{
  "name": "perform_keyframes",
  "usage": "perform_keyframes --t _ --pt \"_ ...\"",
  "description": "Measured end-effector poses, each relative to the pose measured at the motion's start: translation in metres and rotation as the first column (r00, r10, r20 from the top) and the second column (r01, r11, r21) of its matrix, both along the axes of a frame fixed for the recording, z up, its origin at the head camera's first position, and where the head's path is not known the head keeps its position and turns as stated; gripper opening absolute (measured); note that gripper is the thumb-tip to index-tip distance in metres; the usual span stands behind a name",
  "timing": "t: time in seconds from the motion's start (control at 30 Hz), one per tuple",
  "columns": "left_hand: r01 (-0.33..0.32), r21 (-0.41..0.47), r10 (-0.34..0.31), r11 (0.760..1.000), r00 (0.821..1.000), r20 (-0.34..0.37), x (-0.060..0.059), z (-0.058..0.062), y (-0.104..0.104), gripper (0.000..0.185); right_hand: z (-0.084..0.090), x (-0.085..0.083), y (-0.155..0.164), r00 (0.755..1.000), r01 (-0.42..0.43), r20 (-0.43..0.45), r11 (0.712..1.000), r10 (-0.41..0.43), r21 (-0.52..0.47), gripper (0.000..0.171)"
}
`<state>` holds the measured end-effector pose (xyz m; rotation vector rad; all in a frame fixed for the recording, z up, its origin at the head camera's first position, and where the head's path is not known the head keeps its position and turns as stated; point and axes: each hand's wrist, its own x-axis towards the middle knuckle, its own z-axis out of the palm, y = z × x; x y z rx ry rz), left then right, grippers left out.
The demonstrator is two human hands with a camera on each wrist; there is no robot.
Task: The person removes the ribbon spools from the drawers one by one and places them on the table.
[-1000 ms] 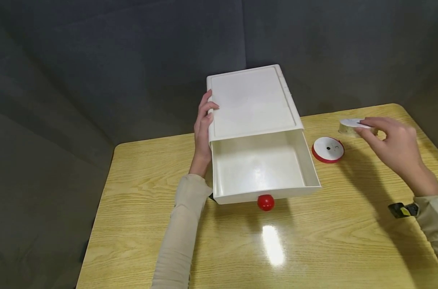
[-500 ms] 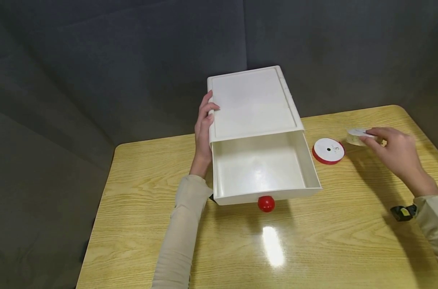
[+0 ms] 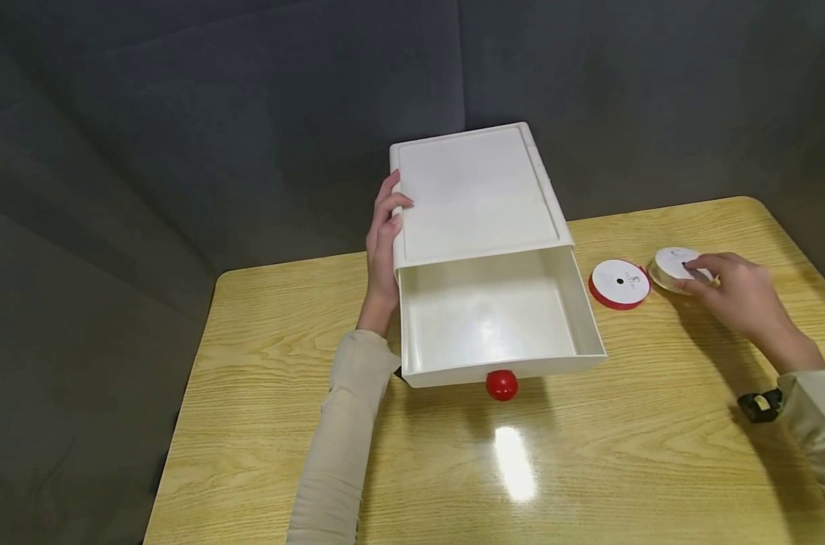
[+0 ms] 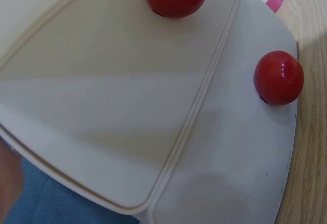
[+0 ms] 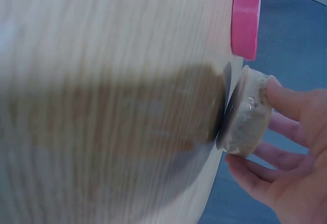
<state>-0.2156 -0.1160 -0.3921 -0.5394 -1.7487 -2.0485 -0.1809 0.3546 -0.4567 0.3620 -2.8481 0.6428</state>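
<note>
In the head view a white drawer unit (image 3: 477, 193) has one drawer (image 3: 487, 371) pulled out, with a red round knob (image 3: 502, 385) on its front. My left hand (image 3: 383, 242) holds the unit's left side, fingertips bent over the top edge. My right hand (image 3: 742, 295) pinches a spool of pale ribbon (image 5: 250, 114) between thumb and fingers, tilted with its lower edge close to the table. Its white face shows in the head view. Just left of it lies a spool of red ribbon (image 3: 620, 284), which looks pink in the right wrist view.
The wooden table (image 3: 276, 424) ends at a dark curtain (image 3: 283, 113) behind and on both sides. A red knob (image 4: 279, 77) and a second one show on the white fronts in the left wrist view.
My right hand has moved down and slightly toward me with the pale ribbon spool, bringing it beside the red one. My left hand and the drawer unit have stayed in place.
</note>
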Motion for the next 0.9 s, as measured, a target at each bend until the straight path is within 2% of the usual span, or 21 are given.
perform_keyframes --t 0.17,0.33,0.7,0.9 --pt "0.005 0.000 -0.005 1.000 1.000 0.003 0.0011 0.0005 -0.0005 0.026 -0.0039 0.0022 0.0011 1.000 -0.010 -0.010 1.000 0.010 -0.003 0.031" --pt "0.009 0.004 -0.009 1.000 1.000 -0.004 0.0009 0.0000 -0.0009 0.026 -0.0047 0.0027 0.0005 1.000 -0.017 0.009 1.000 0.017 0.009 0.034" --pt "0.015 0.021 -0.015 1.000 1.000 -0.007 -0.0001 -0.0008 -0.0040 0.028 -0.0069 0.0027 0.0005 0.998 -0.064 -0.013 0.996 0.065 0.064 0.030" --pt "0.009 0.020 -0.009 1.000 1.000 -0.008 0.0000 0.0000 -0.0044 0.029 -0.0080 0.0042 -0.0002 0.994 -0.056 -0.091 0.998 0.059 0.034 0.018"
